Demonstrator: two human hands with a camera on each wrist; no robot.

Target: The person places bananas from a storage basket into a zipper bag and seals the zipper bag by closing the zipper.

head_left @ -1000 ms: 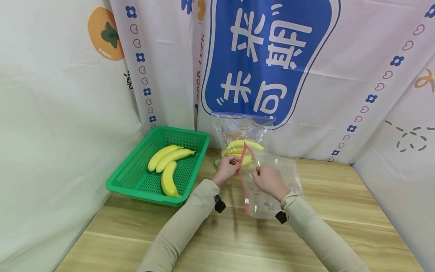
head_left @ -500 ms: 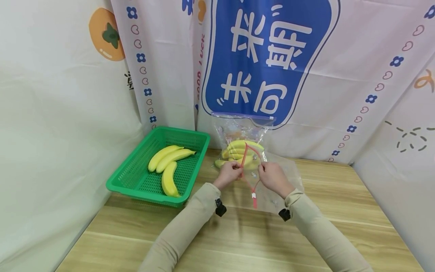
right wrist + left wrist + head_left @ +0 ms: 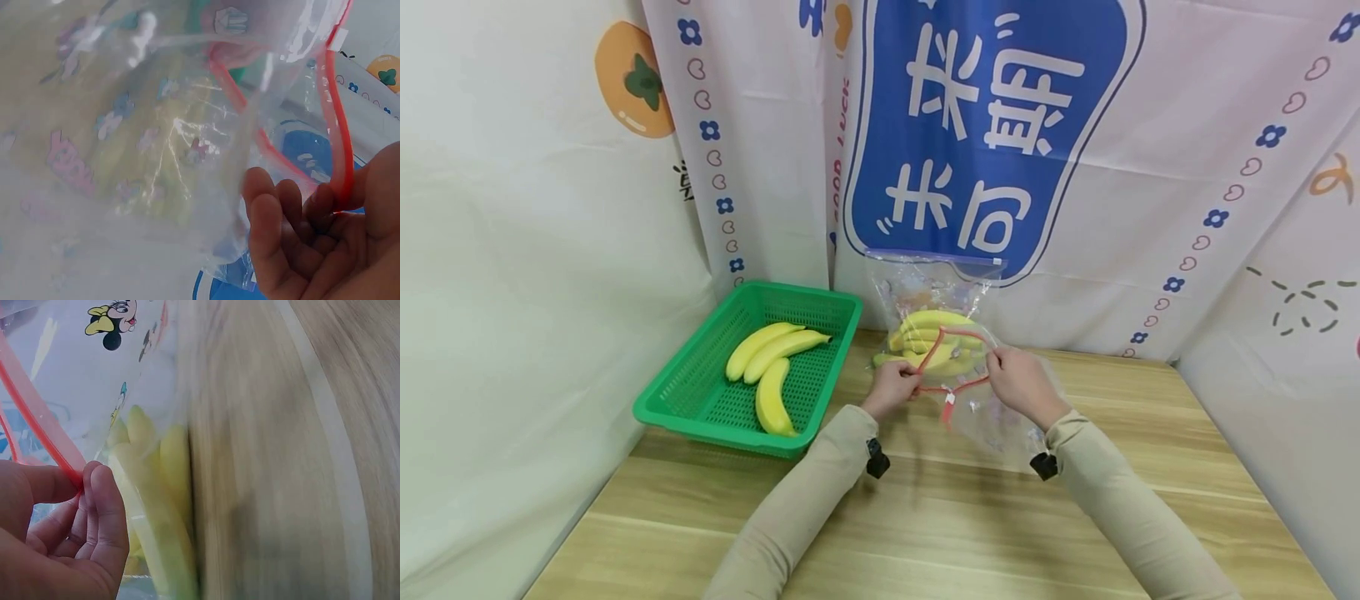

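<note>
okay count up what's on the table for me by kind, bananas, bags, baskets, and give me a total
Loose bananas in the green basket: 3
Zip bags: 2, the red-zip bag held open by the left hand and right hand, and the blue-zip bag holding more bananas, too bunched to count
Baskets: 1
Total: 6

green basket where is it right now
In the head view the green basket sits on the table's left side, holding three bananas, left of the left hand.
</note>
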